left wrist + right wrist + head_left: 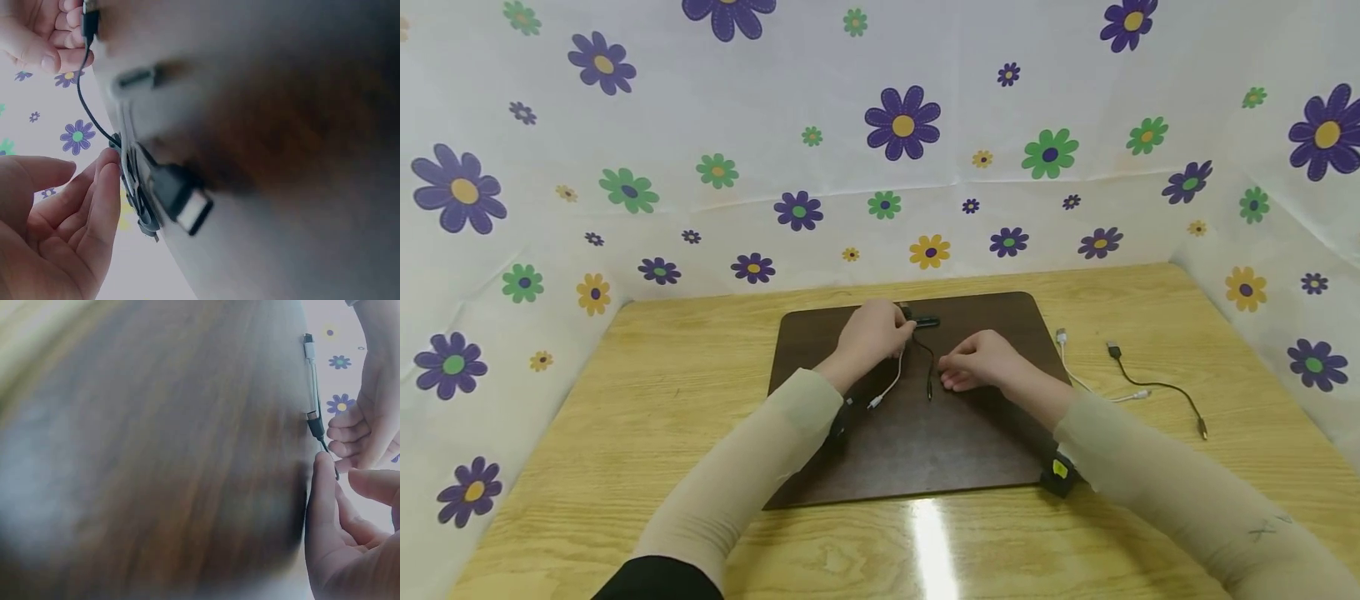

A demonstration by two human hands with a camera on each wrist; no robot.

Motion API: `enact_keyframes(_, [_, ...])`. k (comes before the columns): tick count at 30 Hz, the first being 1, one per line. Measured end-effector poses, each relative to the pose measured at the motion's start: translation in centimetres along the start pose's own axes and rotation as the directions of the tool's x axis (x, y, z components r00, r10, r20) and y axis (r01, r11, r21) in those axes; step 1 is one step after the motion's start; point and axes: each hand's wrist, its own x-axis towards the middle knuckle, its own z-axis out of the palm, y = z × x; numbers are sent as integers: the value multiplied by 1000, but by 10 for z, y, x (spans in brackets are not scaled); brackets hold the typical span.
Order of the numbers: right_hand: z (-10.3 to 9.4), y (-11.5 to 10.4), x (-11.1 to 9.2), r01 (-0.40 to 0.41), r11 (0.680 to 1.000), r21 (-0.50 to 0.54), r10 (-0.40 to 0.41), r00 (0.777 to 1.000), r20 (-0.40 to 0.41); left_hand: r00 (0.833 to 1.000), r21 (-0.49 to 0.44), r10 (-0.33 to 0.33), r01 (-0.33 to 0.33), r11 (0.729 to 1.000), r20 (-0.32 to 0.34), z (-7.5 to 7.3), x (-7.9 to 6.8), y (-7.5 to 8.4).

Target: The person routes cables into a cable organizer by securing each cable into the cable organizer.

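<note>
My left hand [874, 329] is at the far part of a dark brown board, its fingertips at a small black cable clip [928, 321]. In the left wrist view its thumb and fingers stand apart, and the fingertips touch the bundle by the clip. From there a white cable [891, 385] and a black cable [932, 367] run toward me on the board. A black USB plug [182, 199] lies close to the left wrist camera. My right hand [981, 360], fingers bent loosely, hovers right of the black cable; its thumb and forefinger are apart in the right wrist view.
The brown board [925, 450] lies on a wooden table [662, 400]. Right of it lie another white cable [1078, 379] and another black cable [1165, 385], both with USB plugs. A flower-printed cloth [820, 83] hangs behind and at the sides.
</note>
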Motion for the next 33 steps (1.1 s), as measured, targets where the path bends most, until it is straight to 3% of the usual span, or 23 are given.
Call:
enact_keyframes(13, [-13, 7, -16, -34, 999, 7, 33, 999, 16, 996, 70, 94, -94, 993, 4, 8, -14, 20])
enact_keyframes(33, [-31, 23, -35, -40, 999, 23, 39, 999, 36, 989, -14, 147, -147, 989, 26, 18, -18, 45])
